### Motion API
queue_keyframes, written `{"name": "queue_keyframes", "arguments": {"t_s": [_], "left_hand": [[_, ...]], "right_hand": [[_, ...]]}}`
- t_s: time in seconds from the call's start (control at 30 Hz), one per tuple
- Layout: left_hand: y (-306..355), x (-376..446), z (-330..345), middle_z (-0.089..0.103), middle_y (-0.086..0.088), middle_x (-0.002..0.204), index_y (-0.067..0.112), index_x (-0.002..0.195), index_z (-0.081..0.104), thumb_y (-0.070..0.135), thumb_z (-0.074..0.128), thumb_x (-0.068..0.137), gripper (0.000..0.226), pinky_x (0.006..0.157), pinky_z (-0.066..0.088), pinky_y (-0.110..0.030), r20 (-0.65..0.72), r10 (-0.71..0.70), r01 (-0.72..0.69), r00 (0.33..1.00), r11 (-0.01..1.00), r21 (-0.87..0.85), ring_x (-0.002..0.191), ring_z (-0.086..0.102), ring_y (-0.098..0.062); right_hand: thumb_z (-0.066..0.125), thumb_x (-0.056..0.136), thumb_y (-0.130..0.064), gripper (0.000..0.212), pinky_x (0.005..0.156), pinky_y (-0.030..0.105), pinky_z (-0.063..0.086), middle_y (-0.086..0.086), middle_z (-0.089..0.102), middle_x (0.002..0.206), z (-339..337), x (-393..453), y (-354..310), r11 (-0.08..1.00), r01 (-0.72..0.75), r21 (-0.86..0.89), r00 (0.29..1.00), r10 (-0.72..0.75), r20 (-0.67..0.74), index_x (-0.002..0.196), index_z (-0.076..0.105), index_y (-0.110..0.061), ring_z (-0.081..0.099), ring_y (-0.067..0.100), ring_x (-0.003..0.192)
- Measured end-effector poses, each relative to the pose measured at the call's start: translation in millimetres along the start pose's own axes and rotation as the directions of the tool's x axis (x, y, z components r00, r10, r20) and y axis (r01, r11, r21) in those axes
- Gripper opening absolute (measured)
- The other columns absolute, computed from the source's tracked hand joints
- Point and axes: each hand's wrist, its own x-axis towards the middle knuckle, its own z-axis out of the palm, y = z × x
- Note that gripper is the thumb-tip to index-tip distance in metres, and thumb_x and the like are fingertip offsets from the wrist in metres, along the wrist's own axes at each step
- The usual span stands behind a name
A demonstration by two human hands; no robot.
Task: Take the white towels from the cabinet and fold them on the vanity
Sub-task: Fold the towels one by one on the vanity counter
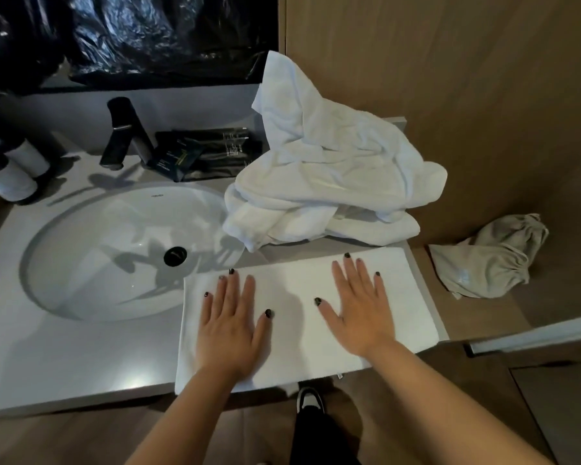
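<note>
both hands lie flat with fingers straight and spread on a folded white towel (302, 297) at the front right of the vanity (81, 357), the left hand (230, 325) near its left end and the right hand (356, 307) toward its right, neither one gripping the cloth; this looks like the smoothing step of a fold, pressing the layers flat. behind it, a heap of unfolded white towels (329, 176) sits bunched against the wooden wall (467, 78), just beside the sink (114, 250) and partly over its rim. the next move probably calls for either another fold across the flat towel or setting it aside and pulling one piece free of the heap, which needs clear counter space. how many towels are in the heap cannot be told, nor how many layers the flat one has. the cabinet is not clearly in view, the black faucet (121, 132) and dark packets (202, 152) are dim, and a grey cloth bag (490, 260) lies off to the right
</note>
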Motion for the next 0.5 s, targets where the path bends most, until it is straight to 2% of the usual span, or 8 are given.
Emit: {"name": "queue_keyframes", "arguments": {"t_s": [0.17, 0.3, 0.4, 0.43, 0.5], "left_hand": [[-13.9, -8.3, -9.2, -0.029, -0.004, 0.161, 0.025, 0.155, -0.018, 0.066, -0.003, 0.09, 0.078, 0.123, -0.011, -0.04, 0.0, -0.035, 0.035, 0.999, 0.999, -0.021, 0.147, -0.03, -0.018], [-22.7, -8.7, -12.9, -0.027, -0.006, 0.161, 0.024, 0.156, -0.015, 0.064, 0.002, 0.092, 0.078, 0.123, -0.009, -0.039, 0.003, -0.028, 0.028, 1.0, 0.999, -0.045, 0.147, -0.029, -0.02], [-27.5, -9.7, -16.7, -0.022, -0.008, 0.163, 0.02, 0.157, -0.01, 0.06, 0.006, 0.094, 0.077, 0.123, -0.01, -0.038, 0.012, -0.019, 0.019, 1.0, 0.998, -0.066, 0.148, -0.026, -0.021], [-26.3, -10.8, -17.9, -0.018, -0.01, 0.164, 0.017, 0.158, -0.006, 0.056, 0.008, 0.095, 0.076, 0.123, -0.008, -0.038, -0.001, -0.009, 0.009, 1.0, 0.997, -0.071, 0.149, -0.023, -0.022], [-19.2, -16.5, -17.1, -0.003, -0.012, 0.165, 0.011, 0.158, 0.008, 0.048, 0.014, 0.098, 0.071, 0.124, 0.0, -0.042, -0.072, 0.075, -0.082, 0.995, 0.992, -0.101, 0.152, -0.01, -0.024]], "right_hand": [[0.002, 0.088, -0.072, 0.083, 0.12, 0.042, -0.012, -0.004, -0.024, 0.161, -7.9, 0.9, 45.3, 0.991, -0.136, 0.004, 0.991, 0.136, -0.009, 0.153, -0.019, -0.026, -0.028, 0.015, 0.146], [0.013, 0.091, -0.071, 0.083, 0.121, 0.044, -0.004, -0.002, -0.016, 0.163, -12.7, 0.4, 65.8, 0.965, -0.245, 0.09, 0.969, 0.244, 0.021, 0.154, -0.017, -0.027, -0.018, 0.018, 0.149], [0.021, 0.096, -0.063, 0.081, 0.122, 0.046, -0.002, 0.002, -0.011, 0.164, -23.2, -5.2, 71.4, 0.931, -0.332, 0.151, 0.943, 0.327, 0.055, 0.156, -0.01, -0.018, -0.016, 0.019, 0.15], [0.024, 0.098, -0.056, 0.078, 0.122, 0.047, -0.002, 0.004, -0.008, 0.165, -25.9, -9.2, 68.1, 0.947, -0.297, 0.121, 0.954, 0.3, -0.013, 0.156, -0.007, -0.015, -0.014, 0.02, 0.15], [0.031, 0.102, -0.042, 0.069, 0.122, 0.046, -0.002, 0.007, 0.0, 0.165, -26.4, -20.7, 50.0, 0.994, -0.08, 0.079, 0.98, 0.094, -0.178, 0.157, 0.003, -0.012, -0.009, 0.022, 0.151]]}}
